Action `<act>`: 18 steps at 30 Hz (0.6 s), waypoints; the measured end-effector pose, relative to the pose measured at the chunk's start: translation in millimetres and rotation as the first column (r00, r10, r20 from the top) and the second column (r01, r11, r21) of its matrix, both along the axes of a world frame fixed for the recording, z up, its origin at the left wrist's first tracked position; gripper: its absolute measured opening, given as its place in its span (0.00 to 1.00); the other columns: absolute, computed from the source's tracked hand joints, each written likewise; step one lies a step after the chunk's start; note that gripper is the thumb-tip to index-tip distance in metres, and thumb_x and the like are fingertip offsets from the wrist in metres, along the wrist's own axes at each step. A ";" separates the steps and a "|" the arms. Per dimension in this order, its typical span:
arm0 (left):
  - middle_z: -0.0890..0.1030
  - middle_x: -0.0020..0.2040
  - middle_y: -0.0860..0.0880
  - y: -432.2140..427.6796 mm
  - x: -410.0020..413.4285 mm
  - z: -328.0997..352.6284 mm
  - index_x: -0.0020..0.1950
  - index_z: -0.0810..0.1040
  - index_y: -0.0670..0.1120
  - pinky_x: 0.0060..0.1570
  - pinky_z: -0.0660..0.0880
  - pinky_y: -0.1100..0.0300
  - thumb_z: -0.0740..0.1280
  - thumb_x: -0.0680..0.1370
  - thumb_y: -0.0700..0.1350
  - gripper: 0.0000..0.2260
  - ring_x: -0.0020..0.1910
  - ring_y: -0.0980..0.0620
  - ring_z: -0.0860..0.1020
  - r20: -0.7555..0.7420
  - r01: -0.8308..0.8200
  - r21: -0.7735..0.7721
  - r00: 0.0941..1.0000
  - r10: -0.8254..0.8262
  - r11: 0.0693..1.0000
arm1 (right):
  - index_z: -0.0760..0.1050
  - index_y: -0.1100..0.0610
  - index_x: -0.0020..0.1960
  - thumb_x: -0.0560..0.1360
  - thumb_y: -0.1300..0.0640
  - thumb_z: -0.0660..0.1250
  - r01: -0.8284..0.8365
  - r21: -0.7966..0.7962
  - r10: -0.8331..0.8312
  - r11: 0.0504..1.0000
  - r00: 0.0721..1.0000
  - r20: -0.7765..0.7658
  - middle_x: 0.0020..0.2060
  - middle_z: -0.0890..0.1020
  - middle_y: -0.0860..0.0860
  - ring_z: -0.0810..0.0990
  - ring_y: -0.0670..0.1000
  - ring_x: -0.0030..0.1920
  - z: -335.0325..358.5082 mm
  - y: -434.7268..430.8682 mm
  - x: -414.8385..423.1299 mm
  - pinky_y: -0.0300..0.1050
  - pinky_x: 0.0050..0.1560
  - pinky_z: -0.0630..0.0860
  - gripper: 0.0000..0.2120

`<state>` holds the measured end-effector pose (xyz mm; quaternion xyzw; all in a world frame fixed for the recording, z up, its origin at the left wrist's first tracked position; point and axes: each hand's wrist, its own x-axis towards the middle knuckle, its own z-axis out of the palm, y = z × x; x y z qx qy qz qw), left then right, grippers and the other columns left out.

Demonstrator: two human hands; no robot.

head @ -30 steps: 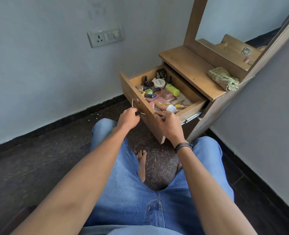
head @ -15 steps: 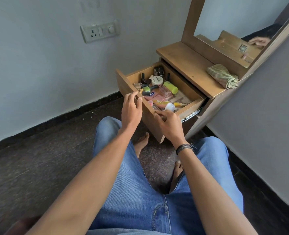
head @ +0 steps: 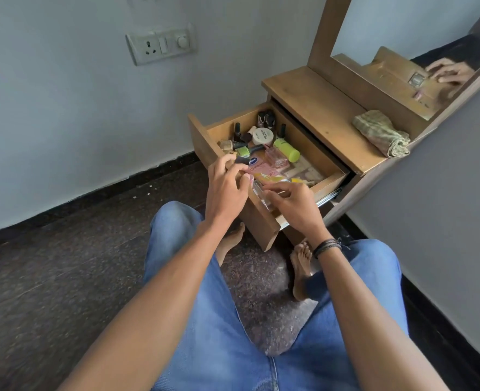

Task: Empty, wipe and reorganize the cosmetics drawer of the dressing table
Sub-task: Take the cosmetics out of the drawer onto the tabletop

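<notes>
Fingers (head: 220, 166) of left hand (head: 227, 193) spread loosely, touching pink sachet (head: 261, 169) at drawer front. Right hand (head: 295, 206) pinches clear glass bottle (head: 259, 191). Cosmetics drawer (head: 330, 180) open, full, 12 o'clock. Folded cloth (head: 382, 134) at 2 o'clock on dressing table (head: 317, 108).

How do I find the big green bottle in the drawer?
Look in the open drawer of the wooden dressing table. Beside the round white jar lies the lime-green bottle, on its side. It is the biggest, brightest green thing there.
</notes>
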<state>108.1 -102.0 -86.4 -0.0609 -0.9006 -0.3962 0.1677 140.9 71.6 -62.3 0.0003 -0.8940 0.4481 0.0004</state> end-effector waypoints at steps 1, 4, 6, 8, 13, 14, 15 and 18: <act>0.72 0.67 0.49 -1.7 0.1 0.6 0.60 0.82 0.45 0.58 0.67 0.66 0.67 0.80 0.45 0.11 0.68 0.50 0.67 0.007 0.002 0.004 1.000 -0.002 1.000 | 0.86 0.52 0.55 0.79 0.54 0.72 0.021 0.009 -0.021 1.000 0.999 -0.025 0.45 0.87 0.46 0.85 0.44 0.41 -1.5 3.5 -6.5 0.45 0.44 0.82 0.07; 0.75 0.65 0.50 -3.5 -2.7 7.7 0.67 0.77 0.46 0.61 0.71 0.61 0.67 0.80 0.44 0.15 0.67 0.51 0.68 0.030 -0.003 0.004 1.000 0.003 1.000 | 0.86 0.54 0.55 0.80 0.54 0.71 0.095 0.086 -0.085 0.992 0.991 -0.106 0.47 0.86 0.47 0.83 0.44 0.43 -8.5 14.8 -27.1 0.48 0.48 0.83 0.07; 0.76 0.65 0.51 -0.2 -10.0 14.8 0.70 0.74 0.47 0.59 0.71 0.61 0.66 0.80 0.44 0.18 0.67 0.52 0.68 0.065 -0.023 0.003 0.998 0.023 1.000 | 0.86 0.54 0.54 0.80 0.55 0.70 0.146 0.129 -0.127 0.981 0.981 -0.149 0.48 0.86 0.48 0.82 0.46 0.46 -12.6 21.6 -38.1 0.50 0.50 0.82 0.07; 0.76 0.64 0.50 6.5 -21.8 21.7 0.71 0.72 0.47 0.58 0.71 0.62 0.66 0.80 0.44 0.19 0.66 0.51 0.70 0.065 -0.018 -0.038 0.998 0.021 0.999 | 0.86 0.53 0.53 0.79 0.56 0.69 0.184 0.155 -0.154 0.971 0.970 -0.190 0.49 0.85 0.49 0.82 0.49 0.48 -19.3 28.7 -45.5 0.52 0.51 0.81 0.08; 0.79 0.60 0.51 43.9 -56.8 37.9 0.66 0.78 0.47 0.53 0.77 0.57 0.65 0.81 0.44 0.14 0.56 0.55 0.75 0.156 0.137 -0.111 0.981 -0.119 0.984 | 0.85 0.56 0.51 0.78 0.58 0.66 0.291 0.305 -0.208 0.907 0.938 -0.278 0.48 0.82 0.54 0.75 0.60 0.52 -39.2 44.7 -45.9 0.54 0.54 0.74 0.09; 0.79 0.61 0.51 53.9 -62.6 38.4 0.65 0.79 0.48 0.51 0.76 0.58 0.65 0.81 0.45 0.12 0.55 0.56 0.76 0.203 0.187 -0.163 0.967 -0.153 0.969 | 0.85 0.56 0.50 0.77 0.58 0.65 0.326 0.350 -0.223 0.878 0.927 -0.303 0.47 0.82 0.54 0.74 0.61 0.53 -41.5 48.2 -45.5 0.56 0.54 0.73 0.09; 0.79 0.61 0.51 63.5 -67.4 37.0 0.63 0.80 0.48 0.52 0.76 0.58 0.65 0.82 0.45 0.11 0.55 0.55 0.76 0.245 0.238 -0.215 0.952 -0.183 0.947 | 0.85 0.57 0.49 0.76 0.58 0.65 0.363 0.382 -0.247 0.850 0.915 -0.319 0.47 0.82 0.54 0.74 0.61 0.53 -43.3 52.3 -46.1 0.57 0.55 0.72 0.09; 0.77 0.65 0.50 82.3 -73.1 27.3 0.63 0.80 0.48 0.56 0.71 0.54 0.64 0.82 0.46 0.11 0.64 0.49 0.73 0.346 0.347 -0.330 0.910 -0.230 0.878 | 0.85 0.57 0.49 0.76 0.57 0.66 0.417 0.402 -0.308 0.815 0.900 -0.310 0.48 0.82 0.55 0.74 0.62 0.54 -45.5 61.9 -49.2 0.58 0.59 0.70 0.09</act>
